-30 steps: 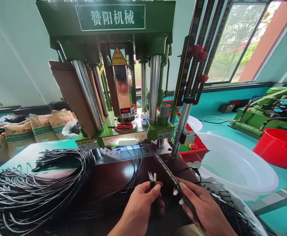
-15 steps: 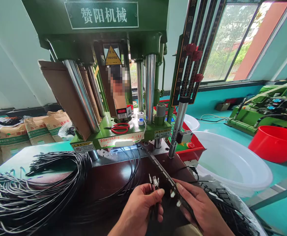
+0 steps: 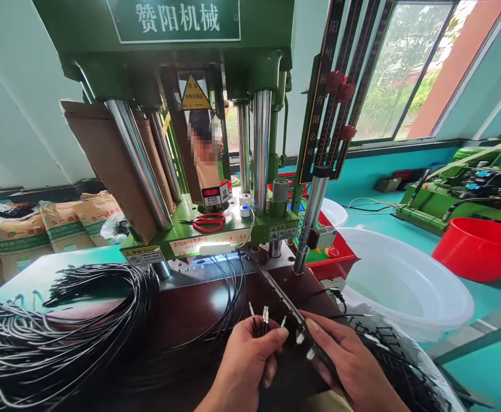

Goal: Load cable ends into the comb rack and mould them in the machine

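My left hand point(image 3: 246, 363) is closed in a pinch on several thin black cables whose metal plug tips point(image 3: 264, 316) stick up and fan apart above my fingers. My right hand point(image 3: 347, 363) is closed on a long dark metal fixture bar point(image 3: 281, 292), thumb on top, with small silver connectors seated in it near my thumb. The bar runs up and left toward the base of the green press machine point(image 3: 216, 229). Both hands hover over the dark brown worktable point(image 3: 190, 306), a few centimetres apart.
A big bundle of black cables point(image 3: 48, 332) covers the table's left. Red scissors point(image 3: 207, 222) lie on the machine's platen. A white plastic basin point(image 3: 405, 286) and a red tub point(image 3: 477, 249) stand at the right. Paper sacks point(image 3: 40, 226) line the left wall.
The plug tips in my left hand have spread apart and shifted slightly left. The camera has tilted down a little. My right hand has kept its hold on the bar.
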A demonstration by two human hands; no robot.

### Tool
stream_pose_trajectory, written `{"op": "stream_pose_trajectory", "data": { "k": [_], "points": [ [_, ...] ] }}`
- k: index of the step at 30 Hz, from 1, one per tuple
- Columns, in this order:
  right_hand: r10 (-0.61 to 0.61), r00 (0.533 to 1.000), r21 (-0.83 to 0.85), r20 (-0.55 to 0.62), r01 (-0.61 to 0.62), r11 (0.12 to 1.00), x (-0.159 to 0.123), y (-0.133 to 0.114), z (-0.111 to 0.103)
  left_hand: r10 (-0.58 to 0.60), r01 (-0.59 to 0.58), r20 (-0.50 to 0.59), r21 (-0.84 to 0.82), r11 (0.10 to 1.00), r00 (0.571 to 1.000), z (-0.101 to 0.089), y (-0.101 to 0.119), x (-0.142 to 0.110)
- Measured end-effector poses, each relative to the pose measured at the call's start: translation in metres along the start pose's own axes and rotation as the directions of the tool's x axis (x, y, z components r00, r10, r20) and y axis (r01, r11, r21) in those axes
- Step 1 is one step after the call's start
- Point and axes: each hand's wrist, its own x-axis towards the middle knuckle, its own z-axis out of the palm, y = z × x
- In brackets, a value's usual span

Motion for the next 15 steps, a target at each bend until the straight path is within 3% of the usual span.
{"op": "stream_pose_trajectory", "data": {
  "k": [15],
  "points": [
    [-0.059, 0.998, -0.072, 0.015, 0.060, 0.996, -0.0006, -0.0052, 0.0004, -0.001, 0.000, 0.011, 0.032, 0.999, 1.000, -0.0001, -0.0011, 0.0018]
  ]
}}
